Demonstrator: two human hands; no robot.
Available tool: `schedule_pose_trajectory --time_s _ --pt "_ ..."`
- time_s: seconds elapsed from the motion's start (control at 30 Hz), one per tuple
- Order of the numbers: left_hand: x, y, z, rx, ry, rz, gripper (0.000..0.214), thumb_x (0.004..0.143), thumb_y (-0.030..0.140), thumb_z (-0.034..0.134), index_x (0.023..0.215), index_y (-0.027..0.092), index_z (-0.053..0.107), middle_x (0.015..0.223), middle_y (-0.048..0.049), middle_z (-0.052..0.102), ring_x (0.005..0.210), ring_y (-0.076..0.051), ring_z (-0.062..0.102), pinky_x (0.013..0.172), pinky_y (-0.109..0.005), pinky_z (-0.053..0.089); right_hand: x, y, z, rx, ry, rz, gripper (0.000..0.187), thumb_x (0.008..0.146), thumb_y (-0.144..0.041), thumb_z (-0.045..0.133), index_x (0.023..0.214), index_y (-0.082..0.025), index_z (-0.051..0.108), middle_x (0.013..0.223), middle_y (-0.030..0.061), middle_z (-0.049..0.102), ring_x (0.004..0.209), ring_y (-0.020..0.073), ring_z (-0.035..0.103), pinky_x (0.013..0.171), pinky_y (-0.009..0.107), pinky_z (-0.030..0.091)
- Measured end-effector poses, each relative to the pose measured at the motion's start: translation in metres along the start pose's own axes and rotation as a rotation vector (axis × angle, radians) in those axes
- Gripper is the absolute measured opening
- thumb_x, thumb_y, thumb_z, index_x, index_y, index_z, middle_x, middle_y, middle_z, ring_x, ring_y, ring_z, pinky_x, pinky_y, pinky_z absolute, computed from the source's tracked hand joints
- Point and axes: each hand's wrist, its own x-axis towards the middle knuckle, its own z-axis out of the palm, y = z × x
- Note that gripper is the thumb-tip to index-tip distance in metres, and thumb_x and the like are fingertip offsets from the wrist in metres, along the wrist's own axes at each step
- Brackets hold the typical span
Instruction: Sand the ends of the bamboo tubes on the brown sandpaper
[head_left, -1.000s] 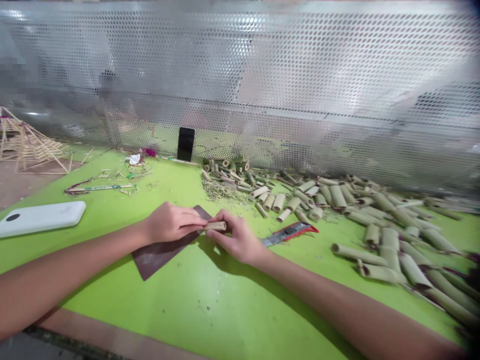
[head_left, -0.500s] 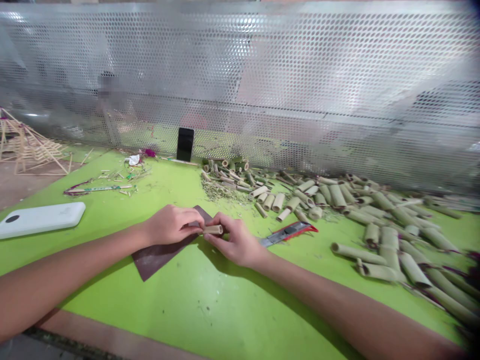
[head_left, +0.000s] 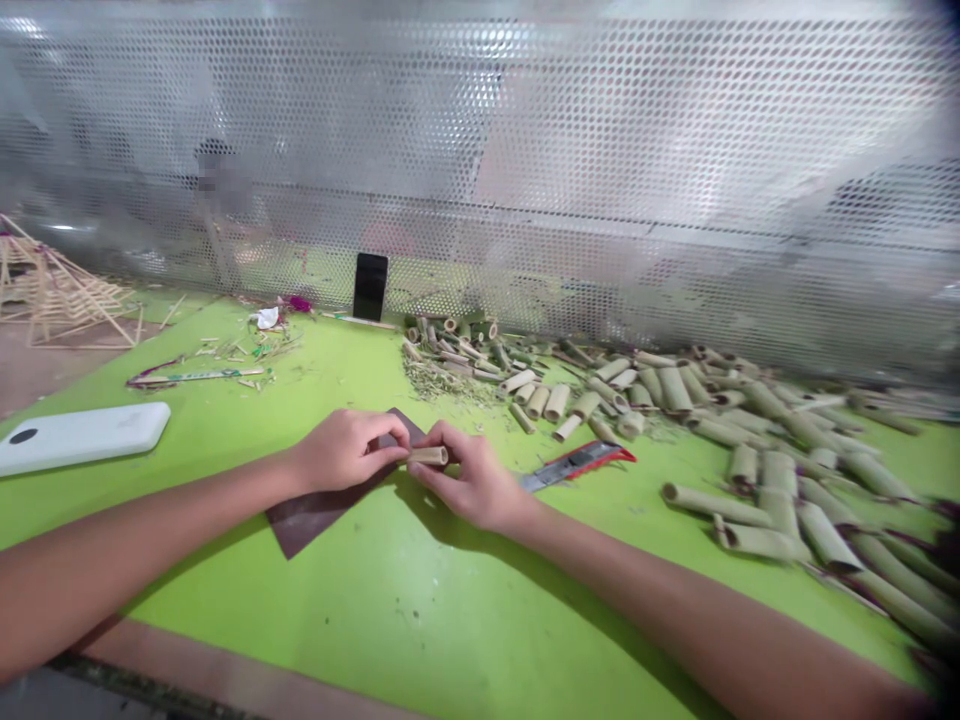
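My left hand and my right hand meet over the green table. Between their pinched fingertips is a short bamboo tube piece, lying level. Under my left hand lies a dark brown sheet of sandpaper, its far corner curled up by the tube. My left fingers press on that sheet next to the tube's left end. My right fingers wrap the tube from the right.
A red-handled knife lies just right of my right hand. Several cut bamboo tubes are scattered across the right. A white flat device lies left, a black phone stands against the perforated metal screen. Bamboo slivers lie at the back left.
The bamboo piece has slid a little to the left into my left hand's fingers. Both hands have stayed in almost the same spot.
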Motion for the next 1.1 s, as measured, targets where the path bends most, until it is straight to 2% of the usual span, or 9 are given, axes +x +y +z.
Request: schedule_pose_trajectory --time_s 0.17,0.43,0.67,0.9,1.1 --pt "0.0 -0.004 -0.003 -0.04 0.006 0.113 0.017 0.101 0.031 0.058 0.098 0.021 0.071 0.091 -0.0002 0.077 0.076 -0.013 0.069 0.072 -0.022 0.048 0.0 -0.001 0.0 0.046 -0.007 0.012 0.015 0.089 -0.034 0.063 0.09 -0.02 0.057 0.073 0.0008 0.065 0.062 0.0149 0.057 0.056 0.026 0.042" --pt "-0.002 -0.004 0.001 0.085 0.014 0.133 0.017 0.102 0.029 0.055 0.097 0.02 0.069 0.09 -0.0006 0.076 0.075 -0.013 0.068 0.069 -0.023 0.048 0.0 -0.001 0.0 0.053 0.004 0.002 0.014 0.088 -0.033 0.064 0.089 -0.021 0.057 0.071 0.0002 0.065 0.06 0.0141 0.055 0.056 0.026 0.04" --pt "-0.003 -0.002 0.006 0.11 0.099 0.137 0.022 0.104 0.03 0.051 0.098 0.019 0.069 0.088 -0.0019 0.076 0.071 -0.014 0.069 0.068 -0.024 0.049 0.001 -0.002 0.0 0.084 0.028 0.007 0.015 0.089 -0.033 0.063 0.089 -0.021 0.055 0.07 -0.0001 0.063 0.06 0.0141 0.054 0.055 0.025 0.04" --pt "-0.002 0.006 0.009 0.198 -0.011 0.052 0.018 0.104 0.024 0.043 0.101 0.019 0.06 0.086 -0.0026 0.072 0.07 -0.016 0.067 0.061 -0.025 0.043 0.001 -0.003 0.0 0.092 0.01 -0.011 0.014 0.09 -0.033 0.062 0.091 -0.02 0.056 0.074 0.0014 0.067 0.062 0.0148 0.058 0.056 0.026 0.044" --pt "0.0 0.003 0.009 0.199 -0.093 0.01 0.016 0.104 0.025 0.041 0.102 0.02 0.056 0.082 -0.0024 0.068 0.067 -0.018 0.065 0.06 -0.027 0.041 0.001 -0.001 0.0 0.048 -0.014 0.009 0.015 0.091 -0.034 0.062 0.094 -0.02 0.057 0.074 0.0012 0.067 0.063 0.0152 0.059 0.056 0.026 0.045"
